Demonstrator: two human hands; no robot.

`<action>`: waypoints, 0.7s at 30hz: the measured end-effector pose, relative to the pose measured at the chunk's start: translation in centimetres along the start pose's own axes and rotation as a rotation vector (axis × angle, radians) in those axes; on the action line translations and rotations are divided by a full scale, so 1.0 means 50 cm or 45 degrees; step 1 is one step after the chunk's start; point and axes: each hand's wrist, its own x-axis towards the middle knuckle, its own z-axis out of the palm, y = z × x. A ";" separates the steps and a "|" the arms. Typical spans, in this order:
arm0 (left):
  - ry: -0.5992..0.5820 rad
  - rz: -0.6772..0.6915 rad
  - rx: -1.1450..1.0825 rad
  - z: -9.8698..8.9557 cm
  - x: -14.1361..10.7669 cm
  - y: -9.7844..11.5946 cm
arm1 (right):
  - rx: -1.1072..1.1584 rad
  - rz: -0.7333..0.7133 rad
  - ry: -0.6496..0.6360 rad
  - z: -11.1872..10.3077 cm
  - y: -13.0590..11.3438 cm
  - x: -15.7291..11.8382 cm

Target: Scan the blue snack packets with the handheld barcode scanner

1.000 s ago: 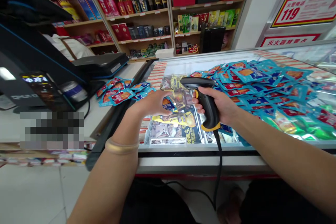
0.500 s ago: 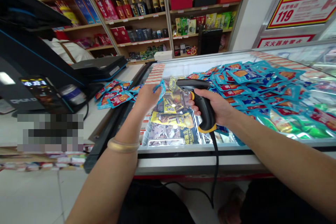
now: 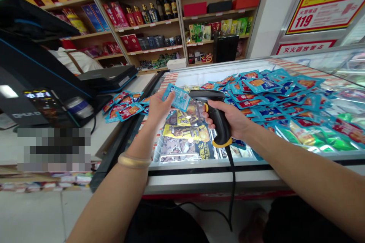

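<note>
Head cam: left hand (image 3: 158, 108) pinches packet (image 3: 180, 99) by one end, right hand (image 3: 236, 119) wrapped round scanner (image 3: 221, 123); best keep packet flat, squared to scanner's nose.

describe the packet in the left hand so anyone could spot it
Find the glass-topped case. Above its left part, the left hand pinches a packet beside the black-and-yellow scanner. Unlike the piled packets, it is held up, showing a mostly pale-blue face.

held sachet (image 3: 178, 97), dial centre: light blue, white print | scanner (image 3: 221, 124), 4 o'clock: black, yellow trim | heap (image 3: 264, 83), 3 o'clock: blue-edged, red/navy | bangle (image 3: 134, 160), 8 o'clock: gold
</note>
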 end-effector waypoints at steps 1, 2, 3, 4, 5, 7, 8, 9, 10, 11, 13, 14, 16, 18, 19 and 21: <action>0.003 0.035 0.011 0.001 0.002 -0.004 | 0.003 -0.007 0.003 0.000 0.000 0.000; 0.006 0.072 0.024 0.001 0.004 -0.008 | 0.008 -0.015 0.003 0.001 0.001 0.001; 0.007 0.111 0.040 0.002 0.006 -0.012 | 0.013 -0.023 0.003 0.001 0.001 0.002; 0.005 0.149 0.054 0.001 0.008 -0.015 | 0.016 -0.029 0.005 0.001 0.001 0.002; 0.001 0.182 0.067 0.001 0.009 -0.018 | 0.018 -0.029 0.008 0.000 0.001 0.003; -0.011 0.236 0.094 0.000 0.010 -0.020 | 0.013 -0.017 0.018 0.000 0.000 0.003; -0.017 0.257 0.108 0.000 0.010 -0.020 | 0.006 -0.011 0.020 0.000 0.000 0.003; -0.022 0.274 0.120 -0.001 0.010 -0.019 | -0.001 -0.006 0.020 0.000 -0.001 0.003; -0.025 0.288 0.129 -0.001 0.009 -0.018 | -0.006 -0.003 0.017 0.000 -0.001 0.003; -0.027 0.299 0.135 -0.001 0.009 -0.017 | -0.005 -0.003 0.014 0.001 -0.001 0.002; -0.017 0.318 0.145 -0.001 0.008 -0.016 | 0.012 -0.010 0.014 0.003 -0.002 0.002; -0.007 0.325 0.153 -0.001 0.008 -0.017 | 0.024 -0.015 0.016 0.004 -0.002 0.002; 0.019 0.333 0.174 -0.002 0.010 -0.023 | 0.052 -0.030 0.026 0.006 -0.003 0.003; 0.055 0.344 0.202 -0.002 0.014 -0.030 | 0.086 -0.060 0.048 0.008 -0.009 0.002; 0.072 0.366 0.224 0.000 0.016 -0.032 | 0.106 -0.083 0.065 0.007 -0.014 0.000; 0.108 0.479 0.299 0.009 0.019 -0.030 | 0.139 -0.160 0.104 0.003 -0.030 -0.009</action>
